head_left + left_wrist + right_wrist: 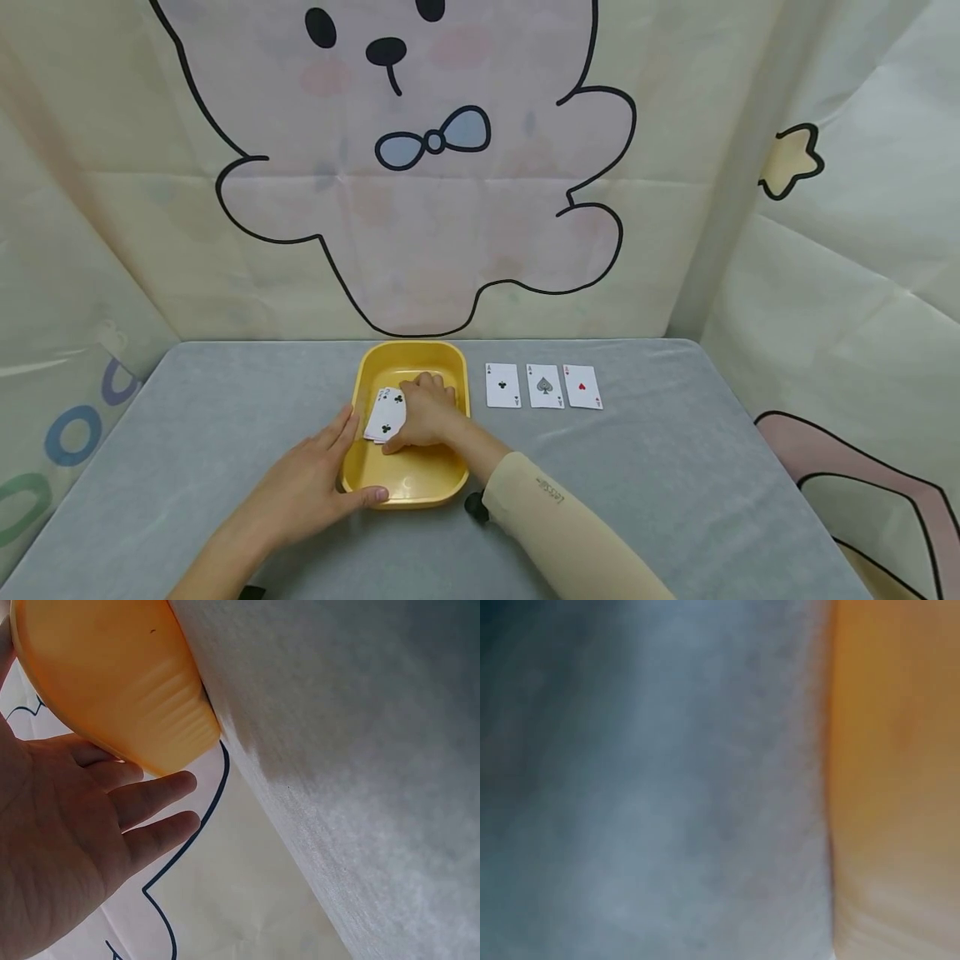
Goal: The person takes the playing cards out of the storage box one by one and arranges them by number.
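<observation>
A yellow tray (442, 482) stands on the grey-covered table, and white playing cards (386, 414) lie in it in a small pile, a club card face up on top. My right hand (429, 414) reaches in over the tray's right rim and grips the pile between thumb and curled fingers, covering its right part. At the tray's near left side is my left hand (318, 479), its fingers extended along the outer wall and the thumb on the front rim. The left wrist view shows these fingers (154, 799) loosely spread beside the tray. Neither hand appears in the right wrist view.
Right of the tray, three aces lie face up in a row: an ace of clubs (502, 386), an ace of spades (545, 386) and an ace of hearts (582, 387). A printed curtain (525, 250) hangs behind the grey table (637, 467).
</observation>
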`<action>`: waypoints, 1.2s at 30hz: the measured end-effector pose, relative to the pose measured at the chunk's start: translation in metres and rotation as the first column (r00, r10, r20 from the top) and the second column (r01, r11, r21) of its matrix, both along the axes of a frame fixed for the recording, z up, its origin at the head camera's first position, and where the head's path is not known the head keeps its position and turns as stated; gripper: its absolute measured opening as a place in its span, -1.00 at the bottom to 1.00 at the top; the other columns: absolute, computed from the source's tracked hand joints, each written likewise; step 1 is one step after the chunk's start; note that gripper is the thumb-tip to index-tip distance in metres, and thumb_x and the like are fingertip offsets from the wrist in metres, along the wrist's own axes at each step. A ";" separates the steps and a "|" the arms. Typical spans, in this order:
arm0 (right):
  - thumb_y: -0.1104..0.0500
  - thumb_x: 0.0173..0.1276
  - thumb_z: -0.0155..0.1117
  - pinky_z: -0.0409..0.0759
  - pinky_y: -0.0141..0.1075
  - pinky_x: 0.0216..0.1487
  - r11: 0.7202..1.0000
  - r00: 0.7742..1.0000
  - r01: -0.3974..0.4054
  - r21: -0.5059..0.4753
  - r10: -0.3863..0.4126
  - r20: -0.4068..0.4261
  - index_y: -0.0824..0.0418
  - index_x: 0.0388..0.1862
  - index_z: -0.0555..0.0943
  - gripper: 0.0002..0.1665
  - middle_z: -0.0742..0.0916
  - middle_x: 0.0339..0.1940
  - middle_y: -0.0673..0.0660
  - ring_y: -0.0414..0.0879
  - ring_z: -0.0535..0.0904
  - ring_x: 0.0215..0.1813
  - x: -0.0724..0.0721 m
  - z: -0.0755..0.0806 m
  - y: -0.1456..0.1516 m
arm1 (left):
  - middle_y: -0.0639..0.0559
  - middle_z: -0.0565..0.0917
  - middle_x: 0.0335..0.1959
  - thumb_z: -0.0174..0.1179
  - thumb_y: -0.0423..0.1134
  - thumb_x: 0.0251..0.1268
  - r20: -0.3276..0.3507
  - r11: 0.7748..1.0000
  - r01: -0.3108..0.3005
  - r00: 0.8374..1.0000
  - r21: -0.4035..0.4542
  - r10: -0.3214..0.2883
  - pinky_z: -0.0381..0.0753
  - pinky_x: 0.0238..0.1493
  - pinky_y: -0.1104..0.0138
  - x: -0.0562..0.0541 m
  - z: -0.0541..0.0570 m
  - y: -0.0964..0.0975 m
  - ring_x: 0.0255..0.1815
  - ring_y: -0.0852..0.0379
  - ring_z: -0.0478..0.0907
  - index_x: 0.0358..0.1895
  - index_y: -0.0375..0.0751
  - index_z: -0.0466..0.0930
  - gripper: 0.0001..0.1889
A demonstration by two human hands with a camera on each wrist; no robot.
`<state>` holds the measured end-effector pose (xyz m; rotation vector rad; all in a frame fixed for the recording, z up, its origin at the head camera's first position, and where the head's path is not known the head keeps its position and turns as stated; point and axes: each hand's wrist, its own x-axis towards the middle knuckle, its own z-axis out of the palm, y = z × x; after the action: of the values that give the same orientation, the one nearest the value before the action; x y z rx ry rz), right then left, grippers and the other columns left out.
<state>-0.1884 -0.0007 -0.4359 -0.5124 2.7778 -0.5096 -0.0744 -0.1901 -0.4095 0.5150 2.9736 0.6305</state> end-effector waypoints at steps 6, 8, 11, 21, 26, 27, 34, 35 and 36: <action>-0.26 -0.11 0.78 0.32 -0.19 0.07 1.000 1.000 -0.003 -0.019 0.003 -0.007 0.13 0.43 0.52 0.15 0.54 0.10 0.07 -0.05 0.33 0.12 0.000 0.000 0.001 | -0.30 0.21 0.64 0.27 0.55 0.16 -0.009 1.000 0.001 1.000 -0.001 -0.001 0.48 0.29 -0.26 0.000 -0.001 0.000 0.39 -0.42 0.47 0.64 -0.35 0.17 0.22; -0.25 -0.11 0.78 0.31 -0.20 0.06 1.000 1.000 -0.001 -0.023 0.001 -0.010 0.13 0.39 0.54 0.11 0.54 0.06 0.05 -0.05 0.33 0.10 0.001 0.000 0.002 | -0.29 0.21 0.64 0.27 0.55 0.16 -0.009 1.000 0.003 1.000 -0.001 -0.003 0.48 0.29 -0.26 0.001 -0.002 0.000 0.39 -0.42 0.47 0.64 -0.34 0.17 0.22; -0.25 -0.09 0.78 0.30 -0.20 0.05 1.000 1.000 -0.005 -0.030 0.005 -0.015 0.13 0.35 0.56 0.06 0.54 0.04 0.04 -0.06 0.33 0.09 0.001 0.000 0.002 | -0.29 0.21 0.64 0.27 0.54 0.16 -0.012 1.000 0.002 1.000 0.001 -0.002 0.48 0.29 -0.25 0.001 -0.002 0.000 0.40 -0.41 0.47 0.64 -0.34 0.17 0.22; -0.25 -0.10 0.77 0.32 -0.18 0.11 1.000 1.000 0.000 -0.028 0.000 -0.003 0.14 0.47 0.52 0.17 0.53 0.15 0.09 -0.03 0.32 0.18 0.000 0.000 0.002 | -0.28 0.23 0.64 0.26 0.56 0.15 -0.032 1.000 -0.002 0.999 0.001 0.002 0.50 0.28 -0.23 0.001 -0.003 -0.001 0.39 -0.39 0.48 0.64 -0.33 0.17 0.22; -0.23 -0.12 0.79 0.31 -0.19 0.08 0.999 1.000 0.006 -0.052 -0.006 -0.006 0.13 0.44 0.52 0.15 0.53 0.09 0.07 -0.04 0.32 0.15 0.001 0.001 0.001 | -0.28 0.23 0.63 0.27 0.55 0.15 -0.038 1.000 -0.004 0.999 0.000 0.004 0.51 0.27 -0.22 0.001 -0.003 -0.002 0.39 -0.38 0.48 0.64 -0.33 0.18 0.22; -0.22 -0.12 0.79 0.31 -0.19 0.08 0.998 1.000 0.007 -0.056 -0.007 -0.006 0.13 0.44 0.52 0.15 0.53 0.09 0.06 -0.04 0.32 0.15 0.001 0.001 0.001 | -0.28 0.23 0.63 0.26 0.55 0.15 -0.039 1.000 -0.003 0.999 0.000 0.003 0.51 0.27 -0.22 0.001 -0.003 -0.002 0.39 -0.38 0.48 0.64 -0.33 0.17 0.22; -0.18 -0.09 0.79 0.32 -0.16 0.15 0.998 1.000 0.007 -0.063 -0.007 0.001 0.16 0.48 0.47 0.17 0.54 0.18 0.10 -0.02 0.32 0.19 0.001 -0.001 0.001 | -0.27 0.21 0.64 0.25 0.57 0.15 -0.028 1.000 -0.001 1.000 -0.001 0.001 0.49 0.29 -0.23 0.001 -0.003 -0.002 0.40 -0.37 0.47 0.64 -0.33 0.17 0.23; -0.17 -0.08 0.79 0.32 -0.16 0.16 0.998 1.000 0.007 -0.065 -0.007 0.005 0.16 0.50 0.46 0.18 0.53 0.20 0.10 -0.02 0.32 0.20 0.001 -0.001 0.001 | -0.26 0.21 0.65 0.25 0.57 0.15 -0.023 1.000 -0.001 1.000 0.000 0.001 0.48 0.30 -0.23 0.001 -0.003 -0.002 0.41 -0.37 0.47 0.64 -0.33 0.17 0.23; -0.17 -0.07 0.79 0.32 -0.15 0.17 0.998 1.000 0.006 -0.067 -0.006 0.008 0.16 0.52 0.45 0.19 0.53 0.23 0.11 -0.02 0.31 0.21 0.001 -0.001 0.002 | -0.26 0.20 0.65 0.25 0.57 0.15 -0.018 1.000 0.000 1.000 0.000 0.000 0.48 0.30 -0.24 0.001 -0.003 -0.002 0.41 -0.38 0.47 0.64 -0.33 0.16 0.23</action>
<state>-0.1873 0.0008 -0.4365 -0.5157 2.7631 -0.6065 -0.0733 -0.1917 -0.4123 0.5234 2.9903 0.6289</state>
